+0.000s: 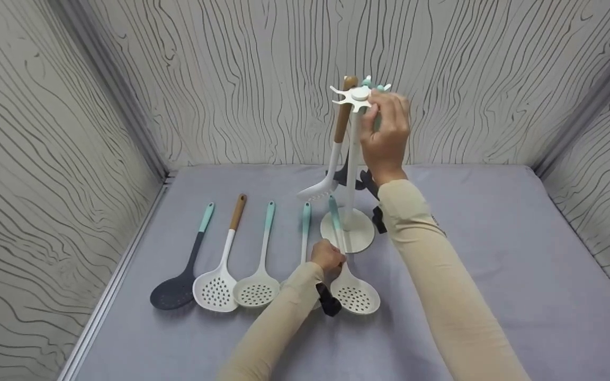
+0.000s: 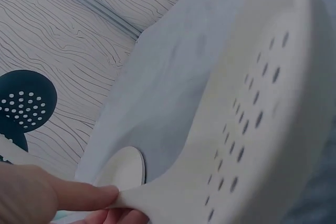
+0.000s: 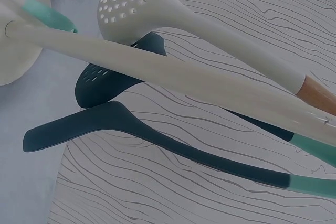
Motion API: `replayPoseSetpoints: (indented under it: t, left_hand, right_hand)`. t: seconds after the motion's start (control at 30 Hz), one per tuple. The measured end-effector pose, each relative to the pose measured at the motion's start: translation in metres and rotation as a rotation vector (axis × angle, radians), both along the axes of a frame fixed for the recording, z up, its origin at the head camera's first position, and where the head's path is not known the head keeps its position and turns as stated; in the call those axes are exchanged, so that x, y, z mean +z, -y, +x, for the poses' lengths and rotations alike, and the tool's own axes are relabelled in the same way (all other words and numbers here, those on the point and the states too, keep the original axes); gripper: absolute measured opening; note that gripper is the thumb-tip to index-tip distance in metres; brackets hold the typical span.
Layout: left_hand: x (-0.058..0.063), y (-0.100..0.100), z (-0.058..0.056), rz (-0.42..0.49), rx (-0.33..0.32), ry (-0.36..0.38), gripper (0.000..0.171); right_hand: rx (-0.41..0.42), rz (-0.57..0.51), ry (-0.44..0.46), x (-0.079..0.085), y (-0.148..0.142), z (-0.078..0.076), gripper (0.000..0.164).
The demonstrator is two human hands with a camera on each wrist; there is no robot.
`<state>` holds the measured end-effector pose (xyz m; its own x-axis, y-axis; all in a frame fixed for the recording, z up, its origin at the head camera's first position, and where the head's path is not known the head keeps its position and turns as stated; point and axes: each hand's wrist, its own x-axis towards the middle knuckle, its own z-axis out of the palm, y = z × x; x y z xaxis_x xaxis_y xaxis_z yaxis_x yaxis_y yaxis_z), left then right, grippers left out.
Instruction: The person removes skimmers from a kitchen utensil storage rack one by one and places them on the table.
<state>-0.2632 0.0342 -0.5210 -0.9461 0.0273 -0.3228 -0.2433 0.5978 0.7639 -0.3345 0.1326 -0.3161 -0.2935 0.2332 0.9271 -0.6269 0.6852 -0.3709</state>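
My left hand (image 1: 328,257) grips the white neck of a skimmer (image 1: 357,296) with a teal handle. In the left wrist view, its perforated bowl (image 2: 252,129) fills the right side, and a finger and thumb close round the neck. The handle overlaps the base (image 1: 360,241) of a white utensil stand (image 1: 351,159). High up, the right hand (image 1: 388,129) pinches the right side of the stand's hooked top (image 1: 359,94). From it hang a white slotted utensil (image 3: 210,40) with a brown handle, a dark turner (image 3: 73,127) and a dark slotted utensil (image 3: 100,82), both teal-handled.
Left of the stand, a dark skimmer (image 1: 175,291), a brown-handled white skimmer (image 1: 216,291) and a teal-handled white skimmer (image 1: 257,291) lie in a row. Another teal-handled utensil (image 1: 305,227) is partly hidden by the left arm. Wood-patterned walls (image 1: 257,79) enclose the cloth-covered table (image 1: 495,254).
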Motion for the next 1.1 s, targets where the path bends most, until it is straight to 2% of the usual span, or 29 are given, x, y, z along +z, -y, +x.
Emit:
replayPoseSetpoints:
  t: [0.17,0.33,0.73,0.9,1.03,1.1]
  left_hand:
    - [-0.002,-0.001,-0.002,-0.009,0.007,0.018,0.014]
    - [-0.004,-0.002,-0.003,-0.032,-0.012,0.019,0.004]
    - [-0.005,-0.002,-0.005,-0.048,-0.008,0.042,0.014]
    - [-0.011,-0.003,-0.008,-0.044,-0.015,0.036,0.004]
    - [-0.017,-0.003,-0.012,-0.054,-0.009,0.038,0.014]
    - [-0.018,-0.003,-0.013,-0.05,-0.004,0.047,0.012]
  right_hand:
    - [-0.004,0.003,0.006,-0.001,0.0,0.001,0.019]
    - [0.0,0.0,-0.005,0.0,0.0,0.001,0.018]
    - [0.0,0.0,-0.004,0.001,0.0,0.0,0.019]
    - [0.003,-0.004,-0.003,0.001,0.001,-0.001,0.02]
    - [0.005,-0.009,-0.004,0.0,0.0,-0.001,0.02]
    - [0.006,-0.011,-0.003,0.0,0.0,-0.002,0.02]
